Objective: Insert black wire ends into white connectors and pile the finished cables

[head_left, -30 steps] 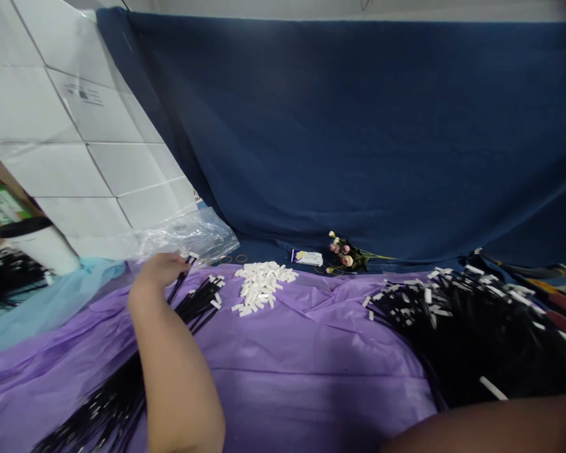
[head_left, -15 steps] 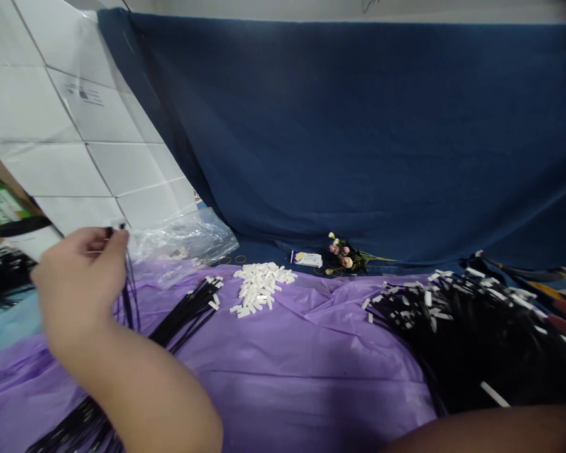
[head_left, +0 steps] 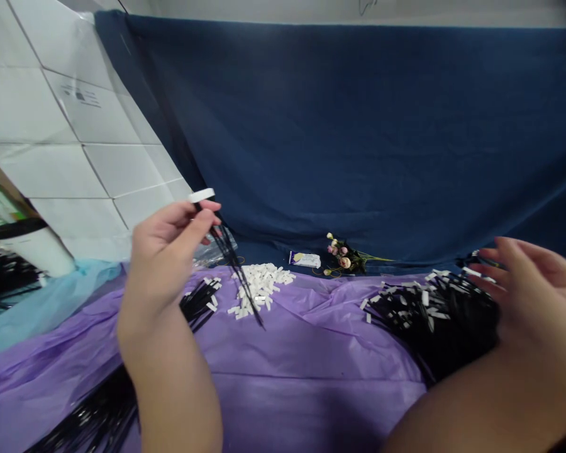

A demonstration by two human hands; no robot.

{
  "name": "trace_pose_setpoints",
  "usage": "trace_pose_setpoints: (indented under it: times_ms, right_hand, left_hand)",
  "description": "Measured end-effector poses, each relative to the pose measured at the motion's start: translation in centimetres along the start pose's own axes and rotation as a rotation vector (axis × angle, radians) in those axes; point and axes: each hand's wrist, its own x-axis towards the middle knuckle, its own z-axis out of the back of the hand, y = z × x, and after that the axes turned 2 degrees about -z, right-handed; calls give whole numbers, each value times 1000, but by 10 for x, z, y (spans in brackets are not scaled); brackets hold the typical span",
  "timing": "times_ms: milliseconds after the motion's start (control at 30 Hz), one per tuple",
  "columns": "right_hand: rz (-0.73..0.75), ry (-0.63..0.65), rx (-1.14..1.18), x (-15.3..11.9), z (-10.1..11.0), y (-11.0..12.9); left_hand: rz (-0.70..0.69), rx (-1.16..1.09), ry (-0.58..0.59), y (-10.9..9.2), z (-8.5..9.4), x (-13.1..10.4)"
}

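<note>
Pinched in my left hand (head_left: 174,245) are thin black cords (head_left: 238,267) with a white tab (head_left: 202,195) at their upper end; the cords hang down to the right, in front of a pile of white pieces (head_left: 264,280). My right hand (head_left: 532,289) is raised at the right, fingers apart, over a large heap of black cords with white tabs (head_left: 434,327). It looks to hold nothing. A smaller bundle of black cords (head_left: 200,302) lies behind my left wrist, and more cords (head_left: 99,409) spread at the lower left.
Purple sheeting (head_left: 311,352) covers the work surface. Behind it are a small packet (head_left: 304,260), artificial flowers (head_left: 344,261) and a dark blue curtain (head_left: 358,138). A white cup with a black lid (head_left: 42,245) stands at the left beside light blue plastic (head_left: 85,286).
My left hand has moved right with the cords, and the white tab now shows above its fingers. My right hand has come into view at the right.
</note>
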Motion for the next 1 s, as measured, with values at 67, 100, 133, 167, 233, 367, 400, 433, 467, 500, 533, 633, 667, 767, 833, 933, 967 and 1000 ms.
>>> trace_pose_setpoints:
  times_ms: [67, 100, 133, 167, 233, 367, 400, 433, 467, 500, 533, 633, 667, 767, 833, 933, 967, 1000]
  right_hand:
    - [-32, 205, -38, -1, -26, -4]
    - [-22, 340, -88, -3, -40, -9]
    - [-33, 445, -122, -5, -54, -16]
    - [-50, 538, -149, -8, -69, -26]
    - [-83, 739, -211, -16, -98, -48]
    - [-121, 1114, -369, -45, -150, -90]
    - [-118, 1193, -406, -54, -161, -98]
    - [-107, 1277, -436, -63, -169, -104]
    - [-92, 1354, -465, -73, -176, -109]
    - [-75, 1427, -493, -81, -183, -113]
    - [-57, 1493, -524, -90, -188, -115]
    - [-4, 1647, -621, -110, -198, -118]
    - [13, 1685, -652, -115, -200, -118]
    - [59, 1774, -738, -128, -204, -115]
    - [79, 1809, -803, -136, -206, -112]
    - [101, 1807, -929, -149, -208, -106]
    - [110, 1786, -975, -154, -209, -104]
    - [120, 1756, -1020, -159, -210, -103]
  left_hand:
    - [2, -73, 29, 1, -11, 3]
    - [37, -120, 62, 2, -17, 3]
    - [76, -169, 85, 2, -22, 2]
    - [123, -214, 106, 2, -27, 1]
    - [211, -292, 132, 1, -32, 1]
    - [299, -379, 144, -2, -29, 3]
    - [302, -392, 140, -2, -28, 3]
    - [303, -402, 132, -3, -27, 3]
    - [302, -407, 121, -3, -26, 3]
    - [299, -410, 104, -3, -25, 3]
    - [293, -410, 86, -3, -24, 3]
    - [276, -423, 39, -3, -23, 3]
    - [273, -436, 29, -2, -23, 4]
    - [262, -483, -9, -1, -22, 5]
    - [238, -507, -47, 0, -21, 5]
    - [211, -528, -92, -1, -20, 5]
    - [211, -527, -97, -1, -21, 4]
    - [211, -522, -97, -1, -21, 4]
